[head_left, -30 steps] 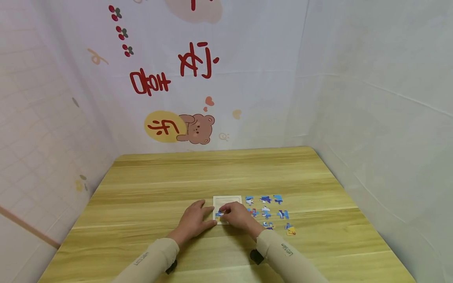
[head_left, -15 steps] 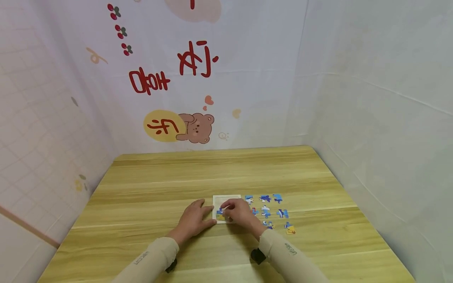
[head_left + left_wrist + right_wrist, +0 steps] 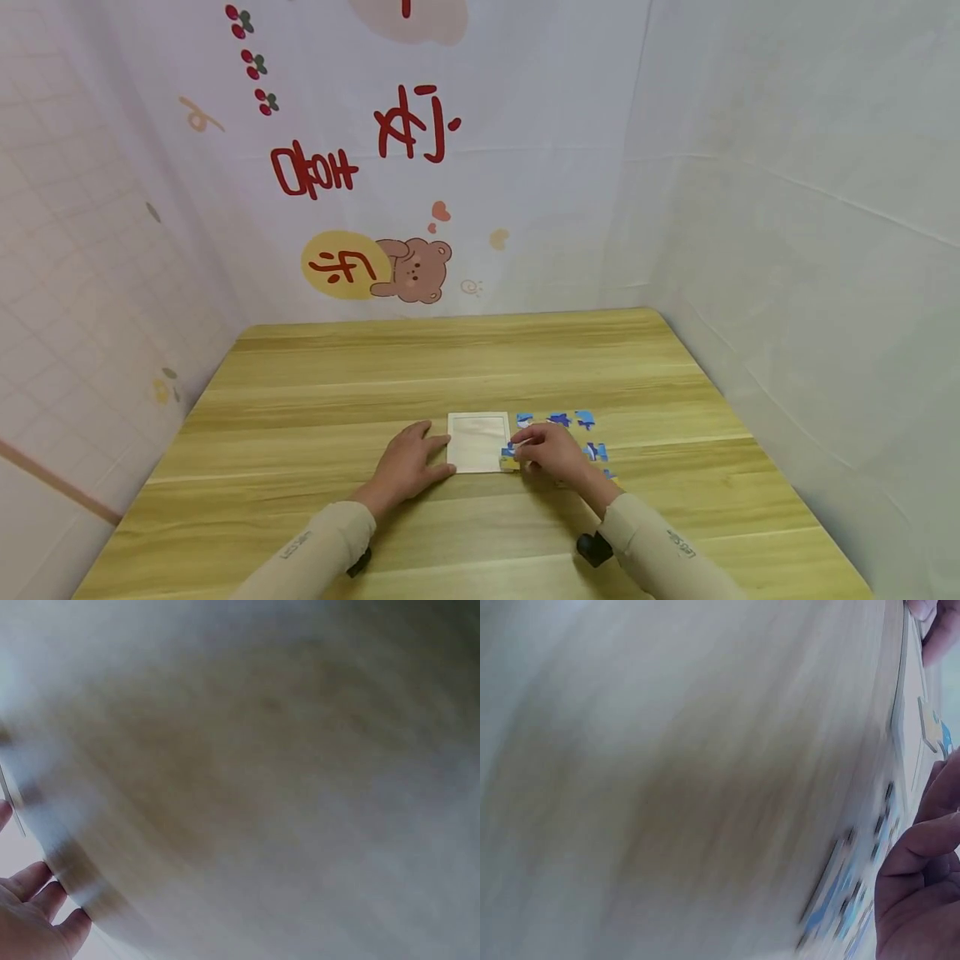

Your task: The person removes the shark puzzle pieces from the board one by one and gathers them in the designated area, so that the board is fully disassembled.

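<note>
In the head view, a pale square puzzle tray lies on the table, its recess bare. My left hand rests at its left side with fingers spread, thumb and fingertips at the rim. The left wrist view catches those fingers at its lower left corner. A blue and yellow jigsaw piece is pinched in the fingertips of my right hand, over the tray's lower right corner. This piece also shows at the right edge of the right wrist view; the far fingertips are partly cut off there.
Right of the tray lie several loose jigsaw pieces, among them a purple-blue piece, a light blue piece and a striped piece. My right hand covers some. White curtain walls border the wooden table.
My right hand has moved right, carrying the blue and yellow jigsaw piece from the tray's lower left to its lower right corner. My left hand has stayed at the tray's left edge.
</note>
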`<act>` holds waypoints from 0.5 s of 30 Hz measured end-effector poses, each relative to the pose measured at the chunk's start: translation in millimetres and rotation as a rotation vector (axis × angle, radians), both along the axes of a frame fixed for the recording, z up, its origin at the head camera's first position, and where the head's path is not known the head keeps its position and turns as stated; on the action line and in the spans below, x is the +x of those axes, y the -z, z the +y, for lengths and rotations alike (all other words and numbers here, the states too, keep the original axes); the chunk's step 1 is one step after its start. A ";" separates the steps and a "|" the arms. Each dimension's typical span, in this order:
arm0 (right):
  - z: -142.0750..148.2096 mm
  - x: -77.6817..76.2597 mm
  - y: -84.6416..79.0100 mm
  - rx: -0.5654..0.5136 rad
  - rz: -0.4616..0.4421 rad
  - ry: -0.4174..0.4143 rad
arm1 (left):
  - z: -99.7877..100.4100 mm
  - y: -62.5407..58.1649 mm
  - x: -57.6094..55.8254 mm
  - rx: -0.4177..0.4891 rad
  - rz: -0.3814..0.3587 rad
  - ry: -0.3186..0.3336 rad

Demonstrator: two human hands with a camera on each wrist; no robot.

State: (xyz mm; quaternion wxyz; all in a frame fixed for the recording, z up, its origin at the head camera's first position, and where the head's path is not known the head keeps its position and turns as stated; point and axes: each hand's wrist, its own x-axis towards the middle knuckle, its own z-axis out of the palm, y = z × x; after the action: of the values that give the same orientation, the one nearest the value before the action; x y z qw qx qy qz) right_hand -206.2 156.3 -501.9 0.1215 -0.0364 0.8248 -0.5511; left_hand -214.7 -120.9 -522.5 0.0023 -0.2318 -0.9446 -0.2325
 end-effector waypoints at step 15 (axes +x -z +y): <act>22.5 14.6 0.0 0.124 0.002 -0.070 | -8.4 1.7 -0.7 0.005 -0.001 -0.017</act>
State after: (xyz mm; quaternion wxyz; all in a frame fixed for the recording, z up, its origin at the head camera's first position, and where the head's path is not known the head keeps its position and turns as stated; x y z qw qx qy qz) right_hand -191.6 178.8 -501.9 0.1420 -0.0580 0.8556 -0.4944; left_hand -215.5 -129.4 -524.2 0.0042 -0.2238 -0.9459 -0.2347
